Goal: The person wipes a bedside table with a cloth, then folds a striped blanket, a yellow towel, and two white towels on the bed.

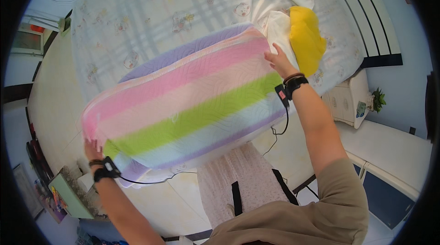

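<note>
A quilted blanket (192,97) with pink, peach, green, pale blue and purple stripes lies folded along the near side of the bed. My left hand (93,149), slightly blurred, is at the blanket's left end, with its fingers against the fabric near the corner. Whether it pinches the cloth is unclear. At the opposite end, my right hand (280,62) rests by the blanket's upper right edge, thumb and fingers apart. Each wrist wears a dark strap with a small cabled device. Beneath the blanket is a pale sheet (161,14) printed with cartoon bears.
A yellow pillow (306,40) and white cloth (280,32) lie right of the blanket. The striped headboard (366,11) stands at right, near a white bedside cabinet (343,102) and a potted plant (378,100). Thin black cables (154,182) run from my wrists. A green-topped piece of furniture (70,195) stands lower left.
</note>
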